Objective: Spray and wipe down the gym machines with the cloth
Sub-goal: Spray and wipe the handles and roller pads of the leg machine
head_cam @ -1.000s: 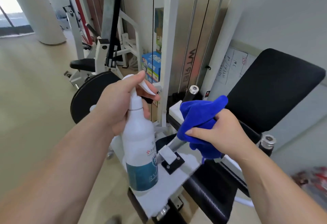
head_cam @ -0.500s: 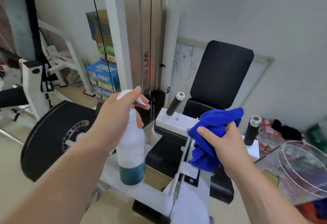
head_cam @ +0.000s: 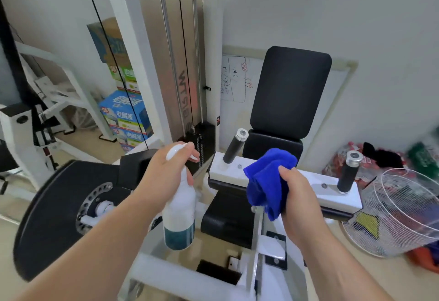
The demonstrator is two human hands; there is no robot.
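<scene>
Fingers [head_cam: 188, 178] of my left hand [head_cam: 166, 172] are curled round the neck of the spray bottle [head_cam: 179, 212], with the forefinger lying over the white trigger at its top. The bottle hangs upright in that grip, white above and teal at the base, over the white frame of the gym machine [head_cam: 332, 191]. My right hand [head_cam: 297, 193] is closed on the blue cloth [head_cam: 266, 182], thumb pressed along its upper edge, the bunched fabric spilling out to the left and below my palm. The cloth is held just in front of the machine's white crossbar; whether it touches the bar I cannot tell. A black handle [head_cam: 235, 148] rises from the bar to the left of the cloth, and a second handle [head_cam: 348, 174] stands near the bar's right end. Behind them is the black back pad [head_cam: 289, 91], with the seat pad [head_cam: 225, 217] below. A round black disc [head_cam: 54, 217] sits at my left, a wire fan guard [head_cam: 403, 212] on the floor at my right.
</scene>
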